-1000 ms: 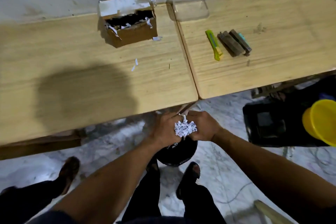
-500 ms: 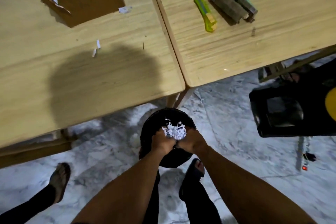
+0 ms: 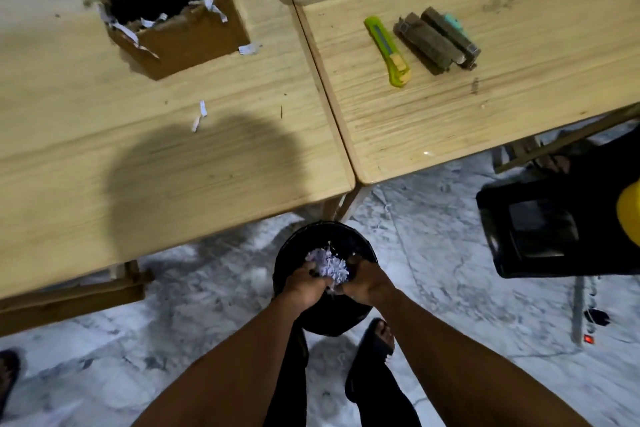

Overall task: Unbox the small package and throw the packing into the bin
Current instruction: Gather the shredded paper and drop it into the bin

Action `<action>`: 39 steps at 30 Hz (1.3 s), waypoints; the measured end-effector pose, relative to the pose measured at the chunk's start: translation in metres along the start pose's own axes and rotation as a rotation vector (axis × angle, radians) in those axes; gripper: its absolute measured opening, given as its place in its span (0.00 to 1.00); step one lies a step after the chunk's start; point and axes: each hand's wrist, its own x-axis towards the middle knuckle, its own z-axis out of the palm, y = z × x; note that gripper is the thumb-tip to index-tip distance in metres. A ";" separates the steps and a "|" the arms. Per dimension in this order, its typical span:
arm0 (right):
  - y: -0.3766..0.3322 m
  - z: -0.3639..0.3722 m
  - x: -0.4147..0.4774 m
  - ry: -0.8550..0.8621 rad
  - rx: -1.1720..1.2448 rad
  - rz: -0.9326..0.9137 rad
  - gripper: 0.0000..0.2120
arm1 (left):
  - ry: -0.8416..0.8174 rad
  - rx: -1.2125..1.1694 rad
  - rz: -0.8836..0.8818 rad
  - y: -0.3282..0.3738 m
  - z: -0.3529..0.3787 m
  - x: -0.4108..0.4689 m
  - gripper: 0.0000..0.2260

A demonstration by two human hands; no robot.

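White shredded paper point(image 3: 328, 266) sits bunched between left hand point(image 3: 304, 282) and right hand point(image 3: 363, 282), both cupped around it, right over the black bin point(image 3: 294, 253). I'd go lower before letting go, so scraps don't drift onto the floor.

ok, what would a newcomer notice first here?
Low in the centre, both hands, left hand and right hand, cup a wad of shredded paper over a black bin on the floor. Up left on the table sits the torn-open box, paper strips hanging from it. Right of the seam lies a green cutter.
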 end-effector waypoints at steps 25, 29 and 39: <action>-0.253 -0.181 -0.063 0.616 -0.259 -0.783 0.23 | 0.932 0.353 0.557 0.088 -0.298 -0.095 0.31; -0.278 -0.178 -0.029 0.623 -0.305 -0.777 0.28 | 0.981 0.546 0.553 0.075 -0.299 -0.051 0.29; -0.297 -0.163 0.006 0.843 -0.531 -0.793 0.19 | 1.014 0.556 0.552 0.064 -0.296 -0.031 0.31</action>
